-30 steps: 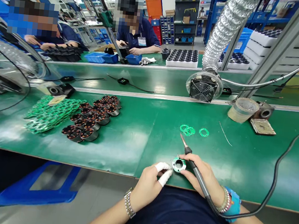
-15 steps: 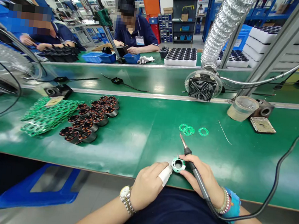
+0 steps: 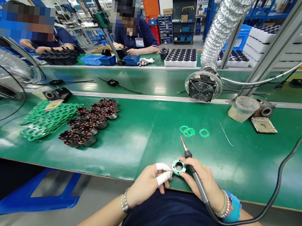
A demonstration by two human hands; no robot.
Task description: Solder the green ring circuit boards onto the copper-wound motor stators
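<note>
My right hand pinches a motor stator topped by a green ring circuit board, just above the bench's front edge. In the same hand rests a soldering iron, its tip up and to the left, apart from the board. My left hand has white wraps on its thumb and forefinger. Those fingertips close together at the stator's left edge; what they pinch is too small to make out. Beyond the iron's tip lie several loose green ring boards. A thin solder wire lies farther right.
Stators with copper windings stand in rows at left, beside stacked green board panels. A fan on a foil duct faces me. At right are a plastic cup and a sponge tray. The iron's cable loops right. Two co-workers sit opposite.
My left hand has turned, so its wrapped thumb and forefinger now show, pinched at the stator's left edge. My right hand still holds the stator and soldering iron. The view shifted slightly.
</note>
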